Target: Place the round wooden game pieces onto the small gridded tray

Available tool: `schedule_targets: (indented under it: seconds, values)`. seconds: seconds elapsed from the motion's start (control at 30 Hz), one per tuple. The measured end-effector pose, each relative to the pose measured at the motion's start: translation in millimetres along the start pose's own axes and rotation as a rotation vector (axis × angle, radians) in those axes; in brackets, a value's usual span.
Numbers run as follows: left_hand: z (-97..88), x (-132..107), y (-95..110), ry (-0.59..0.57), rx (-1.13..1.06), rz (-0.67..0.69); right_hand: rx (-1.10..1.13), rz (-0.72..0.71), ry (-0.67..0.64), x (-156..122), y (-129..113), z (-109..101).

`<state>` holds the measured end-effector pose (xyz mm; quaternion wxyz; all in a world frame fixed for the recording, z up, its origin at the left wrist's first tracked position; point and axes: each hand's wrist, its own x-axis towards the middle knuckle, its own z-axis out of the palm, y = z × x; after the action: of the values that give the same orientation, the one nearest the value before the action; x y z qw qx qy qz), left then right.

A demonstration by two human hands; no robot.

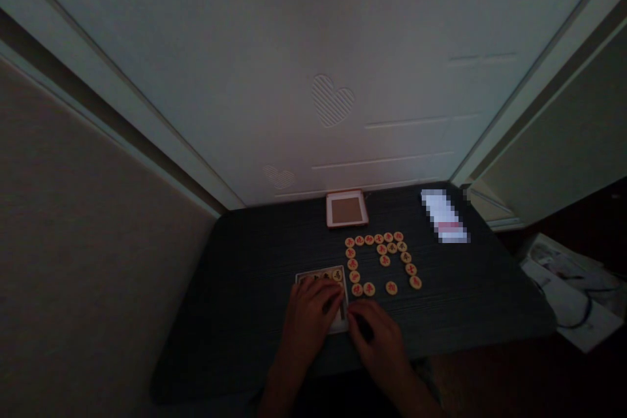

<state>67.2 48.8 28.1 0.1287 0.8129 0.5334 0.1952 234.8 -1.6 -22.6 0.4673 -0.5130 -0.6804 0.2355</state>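
Observation:
A shallow box (298, 272) with a pale rim lies near the front of the dark table, with round Chinese chess pieces (337, 275) along its far side. My left hand (311, 310) reaches over the box, fingers curled and thumb drawn towards the forefinger; what is between the fingertips is hidden. At the box's right edge, my right hand (379, 333) has its thumb and fingertips bent together against the rim. Several wooden pieces with red characters (369, 289) lie on the table just beyond my right hand, set out in rows forming an angular outline.
An orange-rimmed lid or tray (347, 211) lies at the back of the dark table (255, 248), close to the white panel (235, 91). A blurred-out bright phone-like object (443, 215) is at the back right. Papers and bags (578, 290) lie beyond the right edge.

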Motion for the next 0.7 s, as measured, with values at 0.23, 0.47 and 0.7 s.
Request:
schedule_targets:
  seconds: [0.23, 0.47, 0.7]
  values:
    - [-10.4, -13.4, -8.4, 0.073, -0.022, -0.014, 0.040, 0.034, 0.035, 0.7, -7.5, -3.4]
    - [-13.2, -44.5, -50.7, 0.277, -0.079, -0.104, -0.158, 0.078, 0.119, 29.2, 21.1, -70.7]
    - [-0.7, -57.0, -78.6, 0.397, -0.147, -0.276, -0.425, 0.005, -0.048, 87.9, 89.9, -136.2]
